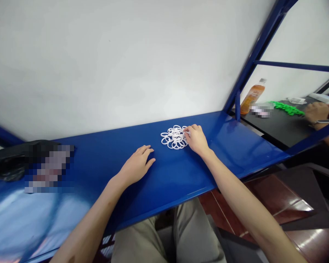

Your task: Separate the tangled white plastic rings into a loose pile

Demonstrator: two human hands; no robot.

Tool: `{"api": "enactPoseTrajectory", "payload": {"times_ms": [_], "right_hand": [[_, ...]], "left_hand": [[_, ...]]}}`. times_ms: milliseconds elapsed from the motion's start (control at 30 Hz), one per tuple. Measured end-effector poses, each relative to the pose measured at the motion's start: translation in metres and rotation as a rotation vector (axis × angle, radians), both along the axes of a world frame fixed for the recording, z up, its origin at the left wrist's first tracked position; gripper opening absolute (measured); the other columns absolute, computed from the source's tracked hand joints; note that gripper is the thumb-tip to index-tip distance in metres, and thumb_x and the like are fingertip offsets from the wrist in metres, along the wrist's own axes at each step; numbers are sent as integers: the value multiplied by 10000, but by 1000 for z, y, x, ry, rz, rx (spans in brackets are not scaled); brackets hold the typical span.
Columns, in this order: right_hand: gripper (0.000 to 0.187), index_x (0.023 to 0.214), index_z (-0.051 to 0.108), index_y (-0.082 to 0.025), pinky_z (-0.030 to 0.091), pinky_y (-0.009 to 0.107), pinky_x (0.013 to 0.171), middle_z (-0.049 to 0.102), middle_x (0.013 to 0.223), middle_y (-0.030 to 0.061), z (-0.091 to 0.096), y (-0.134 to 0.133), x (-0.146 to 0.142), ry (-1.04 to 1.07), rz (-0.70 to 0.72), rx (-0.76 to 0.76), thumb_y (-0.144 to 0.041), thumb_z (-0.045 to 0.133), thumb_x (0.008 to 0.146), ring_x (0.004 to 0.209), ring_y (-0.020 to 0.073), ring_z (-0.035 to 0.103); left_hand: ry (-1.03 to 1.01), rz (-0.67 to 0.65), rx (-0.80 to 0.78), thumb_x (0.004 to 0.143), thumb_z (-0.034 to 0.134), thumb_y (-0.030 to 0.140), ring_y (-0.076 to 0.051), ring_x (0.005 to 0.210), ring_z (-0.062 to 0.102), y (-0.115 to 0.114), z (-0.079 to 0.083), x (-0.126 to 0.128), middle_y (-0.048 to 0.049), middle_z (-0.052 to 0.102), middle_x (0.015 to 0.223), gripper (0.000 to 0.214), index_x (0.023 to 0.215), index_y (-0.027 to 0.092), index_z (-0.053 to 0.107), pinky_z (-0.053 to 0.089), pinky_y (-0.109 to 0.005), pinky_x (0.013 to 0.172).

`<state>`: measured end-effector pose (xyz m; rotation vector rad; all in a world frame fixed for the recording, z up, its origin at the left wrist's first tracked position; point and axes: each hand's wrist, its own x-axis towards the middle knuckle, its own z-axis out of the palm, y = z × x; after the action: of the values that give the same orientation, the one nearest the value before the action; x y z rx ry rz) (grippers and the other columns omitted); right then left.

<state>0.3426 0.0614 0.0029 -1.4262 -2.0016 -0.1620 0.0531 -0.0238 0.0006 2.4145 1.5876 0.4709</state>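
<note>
A white knotted cord (pixel 176 139), laid out in many round loops like a flower, lies flat on the blue table (pixel 164 182). At its right edge, my right hand (pixel 196 138) has its fingers bent and closed on the outer loops; the fingertips partly cover them. My left hand (pixel 137 162) rests palm down on the bare blue surface, left of the cord and apart from it. Its fingers are stretched out with the thumb spread, and nothing is in it.
A black plastic bag (pixel 5 160) and a pixelated item (pixel 50 170) lie at the left. White wall stands behind; a blue metal frame (pixel 249 69) rises at right. Beyond it, another person's hands (pixel 318 111) rest near green cord (pixel 286 108) and a drink bottle (pixel 252 96) on a black table.
</note>
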Motion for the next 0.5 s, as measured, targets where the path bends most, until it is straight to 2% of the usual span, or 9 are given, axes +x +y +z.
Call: {"api": "enactPoseTrajectory", "payload": {"times_ms": [100,200,333,500], "right_hand": [[233,1028,708,-174,492,493,917,678,1039,148,-1,2,-3,30,43,16,-217,491,957,979,306,569],[330,1134,699,-158,459,510,1002,688,1180,153,0,3,-7,50,96,1,-349,459,1011,1103,314,578],[532,1337,615,-142,392,521,1102,575,1423,160,1,3,-12,-28,60,-105,-522,437,1011,1344,340,466],[651,1478,482,-154,292,507,1185,478,1527,136,0,-4,-23,-177,24,-221,-591,327,1022,1440,346,372]], "left_hand": [[18,1,-8,985,450,410,-326,1430,415,0,1,0,-160,501,1500,444,1326,157,578,357,-530,1174],[4,-4,15,982,459,416,-324,1421,428,0,0,-1,-153,515,1489,430,1310,170,590,372,-533,1163],[27,-4,10,982,460,417,-319,1422,426,1,0,-1,-144,513,1494,430,1314,175,589,367,-528,1170],[67,6,-19,989,446,412,-311,1440,405,1,2,0,-143,485,1521,456,1348,159,568,346,-510,1191]]}}
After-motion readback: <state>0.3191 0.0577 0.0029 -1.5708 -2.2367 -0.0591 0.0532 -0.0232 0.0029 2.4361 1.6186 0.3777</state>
